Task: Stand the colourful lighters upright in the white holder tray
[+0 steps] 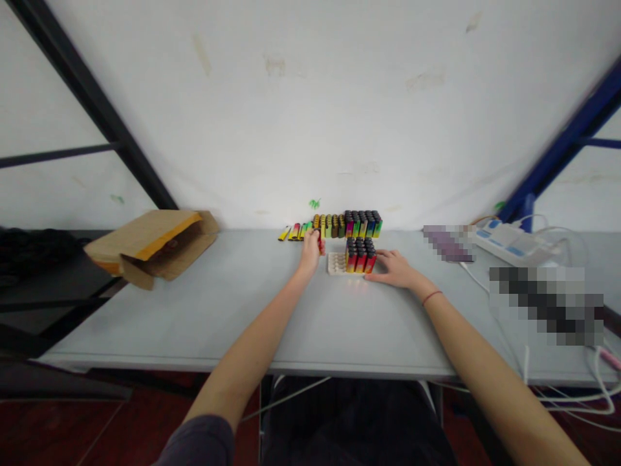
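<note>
My left hand [310, 251] is closed around a red lighter [319, 239] with a dark top, just left of a white tray [336, 265] with round holes. In the tray's right part stand several red-and-yellow lighters [359, 260] with black tops, upright in rows. My right hand [396, 269] grips the tray's right end, its thumb at the front corner and its fingers by the lighters. Behind the tray stands a block of multicoloured lighters [363, 224] with black tops. Beside it are yellow-and-dark lighters [330, 226]. Several colourful lighters [295, 232] lie left of these.
An opened cardboard box [150, 243] lies at the left of the grey table [233, 310]. At the right are a phone [446, 243] with a cable, a white power strip [512, 241] and a blurred dark object [546, 304]. A white wall rises behind.
</note>
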Demonstrator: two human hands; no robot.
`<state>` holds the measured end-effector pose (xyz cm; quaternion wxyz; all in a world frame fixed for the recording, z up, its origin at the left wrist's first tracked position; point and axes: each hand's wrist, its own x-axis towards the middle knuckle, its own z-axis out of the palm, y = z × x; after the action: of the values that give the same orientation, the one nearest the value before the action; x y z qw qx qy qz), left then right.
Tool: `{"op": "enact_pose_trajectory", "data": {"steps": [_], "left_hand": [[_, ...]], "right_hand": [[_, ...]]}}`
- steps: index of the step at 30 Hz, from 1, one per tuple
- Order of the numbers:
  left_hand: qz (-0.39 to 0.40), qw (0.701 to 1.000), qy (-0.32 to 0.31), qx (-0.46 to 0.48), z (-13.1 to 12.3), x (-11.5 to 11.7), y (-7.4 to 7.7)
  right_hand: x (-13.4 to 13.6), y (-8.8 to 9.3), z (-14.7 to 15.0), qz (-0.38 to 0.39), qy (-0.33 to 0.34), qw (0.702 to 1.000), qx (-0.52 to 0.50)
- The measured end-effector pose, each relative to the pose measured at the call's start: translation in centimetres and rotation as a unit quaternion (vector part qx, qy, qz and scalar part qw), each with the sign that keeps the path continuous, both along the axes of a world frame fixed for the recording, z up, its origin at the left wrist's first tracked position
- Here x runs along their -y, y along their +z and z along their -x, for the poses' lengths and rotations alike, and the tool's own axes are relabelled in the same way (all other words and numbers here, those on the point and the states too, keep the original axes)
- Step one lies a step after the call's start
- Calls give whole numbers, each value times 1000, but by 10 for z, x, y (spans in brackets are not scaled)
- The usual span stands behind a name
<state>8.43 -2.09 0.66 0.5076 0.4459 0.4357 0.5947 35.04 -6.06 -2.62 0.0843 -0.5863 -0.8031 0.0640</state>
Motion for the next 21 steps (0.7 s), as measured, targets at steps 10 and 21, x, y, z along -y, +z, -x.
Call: {"op": "enact_pose_trajectory", "data": {"steps": [10,21], "left_hand": [[-212,944,-57,-246,-2,-10,-29],[-210,919,-71,-327,-1,-5,-26]], "right_hand": [[-1,-2,-1,-7,6,1000,-16],[-1,-3,-1,-10,10,1000,-22]]}}
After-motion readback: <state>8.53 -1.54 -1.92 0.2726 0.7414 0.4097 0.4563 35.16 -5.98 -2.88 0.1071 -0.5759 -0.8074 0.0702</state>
